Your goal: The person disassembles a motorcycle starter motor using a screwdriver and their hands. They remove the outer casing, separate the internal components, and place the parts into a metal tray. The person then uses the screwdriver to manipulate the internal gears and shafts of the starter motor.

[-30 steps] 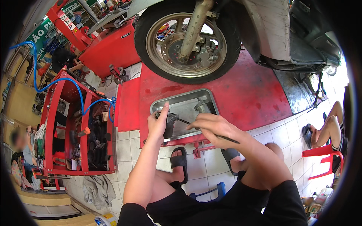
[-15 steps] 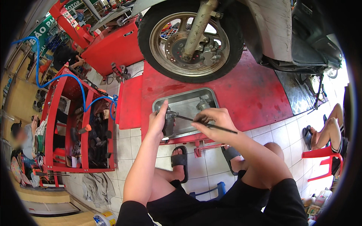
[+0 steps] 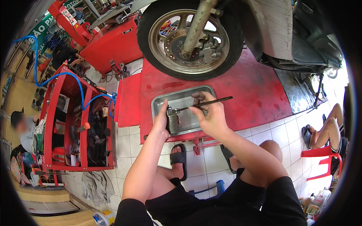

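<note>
Over the near edge of the red metal lift platform (image 3: 241, 94), the left hand (image 3: 163, 119) is clamped on a small dark greasy metal part (image 3: 173, 121) above the shallow grey steel tray (image 3: 160, 101), while the right hand (image 3: 211, 115) pinches a thin dark metal rod (image 3: 205, 103) whose tip meets that part.
</note>
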A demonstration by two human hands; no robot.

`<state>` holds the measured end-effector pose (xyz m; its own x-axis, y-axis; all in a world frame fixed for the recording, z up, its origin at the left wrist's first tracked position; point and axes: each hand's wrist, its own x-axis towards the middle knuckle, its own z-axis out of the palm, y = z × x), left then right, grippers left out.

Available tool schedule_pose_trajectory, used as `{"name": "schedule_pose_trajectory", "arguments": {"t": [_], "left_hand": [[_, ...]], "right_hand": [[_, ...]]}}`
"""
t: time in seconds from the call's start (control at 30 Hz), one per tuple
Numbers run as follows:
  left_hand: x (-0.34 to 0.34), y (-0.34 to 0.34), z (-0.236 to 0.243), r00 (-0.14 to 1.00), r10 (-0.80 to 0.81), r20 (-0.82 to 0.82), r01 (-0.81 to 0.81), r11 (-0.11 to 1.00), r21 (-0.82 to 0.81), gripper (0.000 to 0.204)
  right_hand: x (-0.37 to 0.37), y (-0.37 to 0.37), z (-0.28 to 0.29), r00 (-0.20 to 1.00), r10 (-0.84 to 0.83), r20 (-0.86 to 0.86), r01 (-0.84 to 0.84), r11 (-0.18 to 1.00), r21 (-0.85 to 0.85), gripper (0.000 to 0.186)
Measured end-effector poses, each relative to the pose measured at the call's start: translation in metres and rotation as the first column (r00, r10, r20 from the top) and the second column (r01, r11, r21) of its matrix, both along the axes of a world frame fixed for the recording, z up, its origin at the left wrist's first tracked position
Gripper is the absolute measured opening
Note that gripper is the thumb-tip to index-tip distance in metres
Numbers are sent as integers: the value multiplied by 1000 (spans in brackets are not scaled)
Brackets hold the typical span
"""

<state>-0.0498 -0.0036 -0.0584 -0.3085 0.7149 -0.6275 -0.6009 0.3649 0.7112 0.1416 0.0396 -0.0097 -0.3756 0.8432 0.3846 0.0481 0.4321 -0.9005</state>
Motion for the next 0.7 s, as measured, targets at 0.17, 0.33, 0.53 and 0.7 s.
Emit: {"name": "schedule_pose_trajectory", "arguments": {"t": [0.17,0.33,0.53,0.7], "left_hand": [[0,1,-9,993,-16,118,18,1000,-16,58],[9,0,-12,976,-56,210,64,997,-31,60],[13,0,-14,975,-77,210,87,995,-42,59],[11,2,-14,974,-51,223,70,994,-80,58]], "right_hand": [[-7,5,-11,975,43,-218,-54,997,-48,46],[-12,6,-8,968,-70,-241,76,997,16,37],[-7,11,0,989,-45,-141,57,995,82,31],[-6,10,8,974,-16,-226,9,999,-32,25]]}}
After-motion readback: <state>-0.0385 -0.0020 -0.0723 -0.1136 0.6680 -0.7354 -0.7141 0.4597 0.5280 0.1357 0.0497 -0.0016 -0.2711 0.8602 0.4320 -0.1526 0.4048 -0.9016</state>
